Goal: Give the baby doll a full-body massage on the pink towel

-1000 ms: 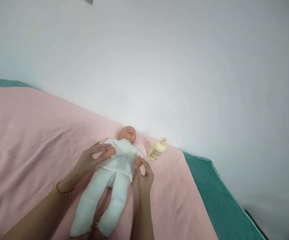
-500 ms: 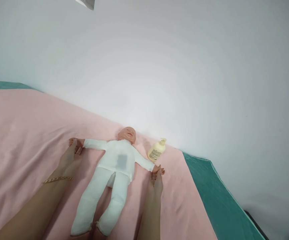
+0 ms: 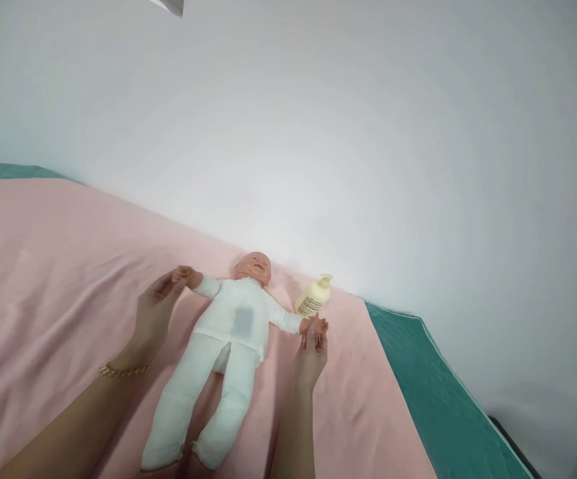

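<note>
A baby doll (image 3: 233, 316) with a white cloth body lies face up on a pink sheet (image 3: 363, 392), its head toward the wall. My left hand (image 3: 156, 313), with a gold bracelet at the wrist, holds the doll's hand on the left side, lifted off the sheet. On the right side, my right hand (image 3: 311, 352) pinches the doll's other hand between thumb and fingers. A pale yellow pump bottle (image 3: 313, 297) stands just beyond that doll hand, near the wall. A grey square patch marks the doll's chest.
A white wall (image 3: 318, 133) rises behind the sheet. Green material (image 3: 442, 386) shows along the right edge, with more at the far left. Folds run through the pink sheet on the left. Part of a pale object hangs at the top edge.
My left hand has moved right and up, bringing the doll's hand inward and bending that arm. My right hand has raised the other doll hand slightly.
</note>
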Motion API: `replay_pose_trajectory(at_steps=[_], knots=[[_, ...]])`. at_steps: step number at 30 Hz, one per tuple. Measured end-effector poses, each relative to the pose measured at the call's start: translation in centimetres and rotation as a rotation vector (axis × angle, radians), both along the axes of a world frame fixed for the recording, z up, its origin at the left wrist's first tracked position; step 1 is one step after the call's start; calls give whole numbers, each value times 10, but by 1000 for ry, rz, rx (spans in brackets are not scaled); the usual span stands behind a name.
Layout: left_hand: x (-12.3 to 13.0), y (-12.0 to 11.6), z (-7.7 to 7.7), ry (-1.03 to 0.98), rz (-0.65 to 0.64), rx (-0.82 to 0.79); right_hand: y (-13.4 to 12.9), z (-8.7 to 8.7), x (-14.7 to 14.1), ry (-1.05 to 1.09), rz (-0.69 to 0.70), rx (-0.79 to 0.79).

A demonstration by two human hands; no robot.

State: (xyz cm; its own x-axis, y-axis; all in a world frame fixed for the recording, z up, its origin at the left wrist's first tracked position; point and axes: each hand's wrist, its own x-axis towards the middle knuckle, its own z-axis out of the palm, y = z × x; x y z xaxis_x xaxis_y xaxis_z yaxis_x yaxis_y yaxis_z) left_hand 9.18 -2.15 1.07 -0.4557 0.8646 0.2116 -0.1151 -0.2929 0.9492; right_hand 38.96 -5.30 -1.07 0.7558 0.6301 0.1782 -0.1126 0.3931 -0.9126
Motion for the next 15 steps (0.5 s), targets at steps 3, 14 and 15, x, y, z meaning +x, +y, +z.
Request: replay_pose_trajectory(at_steps=[3, 14, 15], knots=[[17, -9, 5, 261, -179, 53, -8, 15, -28, -159, 61, 37], [32, 3, -20, 980, -361, 576, -18, 5, -65, -1065, 322, 222], [32, 3, -21, 996, -362, 569, -18, 6, -65, -1099, 314, 237]])
